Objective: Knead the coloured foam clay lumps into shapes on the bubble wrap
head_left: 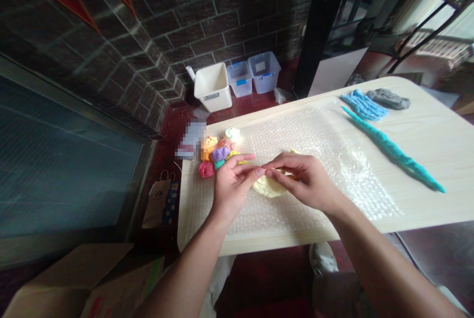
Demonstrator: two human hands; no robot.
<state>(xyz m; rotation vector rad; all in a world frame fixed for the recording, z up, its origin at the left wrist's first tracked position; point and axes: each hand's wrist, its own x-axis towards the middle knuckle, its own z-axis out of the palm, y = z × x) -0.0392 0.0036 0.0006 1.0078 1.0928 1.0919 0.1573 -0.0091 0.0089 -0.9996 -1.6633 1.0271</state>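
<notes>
Left hand (233,182) and right hand (305,177), fingers (253,176) nearly together, seem to pinch yellow clay (270,188); probably soft, best held at edge.

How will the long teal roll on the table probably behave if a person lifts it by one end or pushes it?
The teal roll would probably sag when lifted, being long, thin and seemingly soft like clay. Pushed, it may roll unevenly, since its surface looks lumpy. Its narrow, tapered ends might deform first.
</notes>
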